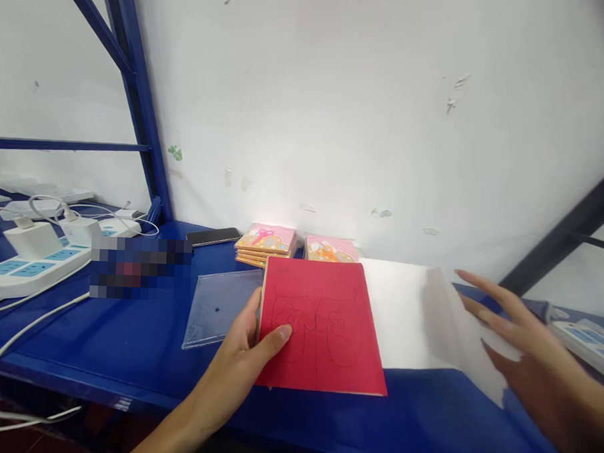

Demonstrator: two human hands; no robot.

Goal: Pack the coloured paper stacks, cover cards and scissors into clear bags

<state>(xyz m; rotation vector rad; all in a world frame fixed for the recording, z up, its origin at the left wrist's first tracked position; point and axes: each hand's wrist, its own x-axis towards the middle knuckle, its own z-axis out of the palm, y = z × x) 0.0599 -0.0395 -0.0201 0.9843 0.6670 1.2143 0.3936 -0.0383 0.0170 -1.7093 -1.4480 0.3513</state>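
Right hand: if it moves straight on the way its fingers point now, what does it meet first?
Probably the white sheet, which the right hand already seems to touch; then the red pad. Depth is unclear.

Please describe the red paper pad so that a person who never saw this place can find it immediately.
On the blue table below the white wall, look near the front edge, where the left hand holds it. The red paper pad is square, with faint pencil outlines; the white sheet lies to its right, the clear sleeve to its left.

Bare blue shelf (pixel 126 352) front-left passable; power strips (pixel 35 265), cables left; booklet stacks (pixel 266 243) block rear, probably touching wall.
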